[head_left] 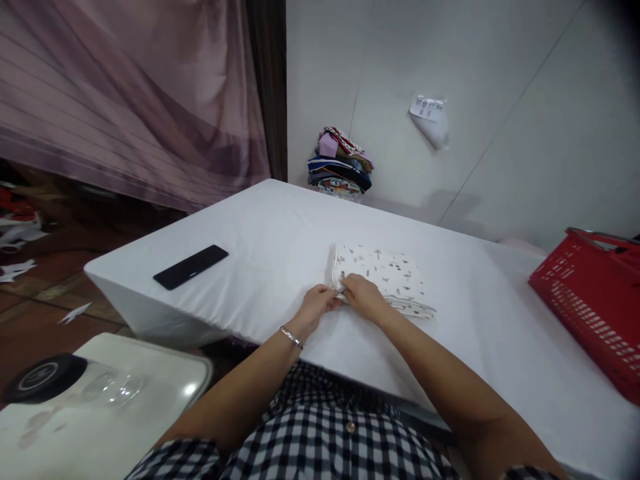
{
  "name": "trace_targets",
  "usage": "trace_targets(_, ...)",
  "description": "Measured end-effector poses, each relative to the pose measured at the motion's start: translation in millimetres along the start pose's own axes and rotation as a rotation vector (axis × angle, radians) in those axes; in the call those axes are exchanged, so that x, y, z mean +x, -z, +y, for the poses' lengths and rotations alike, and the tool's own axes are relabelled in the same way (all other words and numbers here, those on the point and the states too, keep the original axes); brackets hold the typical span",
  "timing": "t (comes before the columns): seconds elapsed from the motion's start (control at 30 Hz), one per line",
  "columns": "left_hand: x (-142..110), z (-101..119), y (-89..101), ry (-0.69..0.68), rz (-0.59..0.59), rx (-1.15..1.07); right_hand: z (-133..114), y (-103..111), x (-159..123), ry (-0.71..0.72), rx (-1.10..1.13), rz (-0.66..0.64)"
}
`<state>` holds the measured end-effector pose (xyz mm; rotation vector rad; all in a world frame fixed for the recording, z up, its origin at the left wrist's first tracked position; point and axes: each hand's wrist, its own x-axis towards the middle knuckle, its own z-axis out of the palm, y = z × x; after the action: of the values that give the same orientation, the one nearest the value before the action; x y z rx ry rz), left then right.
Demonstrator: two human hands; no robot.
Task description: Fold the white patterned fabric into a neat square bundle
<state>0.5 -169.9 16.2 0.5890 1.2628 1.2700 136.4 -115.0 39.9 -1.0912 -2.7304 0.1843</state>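
Cloth [385,270], white with small grey and dark motifs and folded into a flat oblong, lies in the head camera's view on the white-covered table [240,233], near the edge beside the person. Its long axis runs across from left to right, slanting a little so that the right end comes nearer to the person. The short left end points toward the phone [191,267], the short right end toward the red basket [580,287]. Along the near long side, toward the right, the stacked layers show as loose, slightly uneven edges; the patterned face is up.

Both hands meet at the near left corner. The left hand [317,303], with a bracelet [291,337] at its wrist, has its fingers drawn in almost closed, the tips pinching the corner's edge. The right hand [365,297] lies just beside it, partly over the cloth, its fingers bent and nearly closed on the same corner; how firmly it grips, I cannot tell.

Beyond the table's far edge, a pile of folded fabrics [340,163] stands near the wall [500,80].
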Motion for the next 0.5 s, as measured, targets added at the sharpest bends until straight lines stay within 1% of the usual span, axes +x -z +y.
trace_targets(0.1,-2,2,2.9,0.005,-0.04,-0.085,-1,-3,0,0.002,-0.014,0.005)
trace_targets(0.17,-2,5,4.1,0.005,-0.057,-0.099,-2,-6,-1,0.029,-0.027,0.009)
trace_targets(0.3,2,9,1.3,0.022,-0.017,-0.039,-6,-12,-6,0.071,-0.063,0.058)
trace_targets(0.5,11,9,-3.8,0.007,0.047,0.09,-10,-23,-13,0.076,-0.056,0.149)
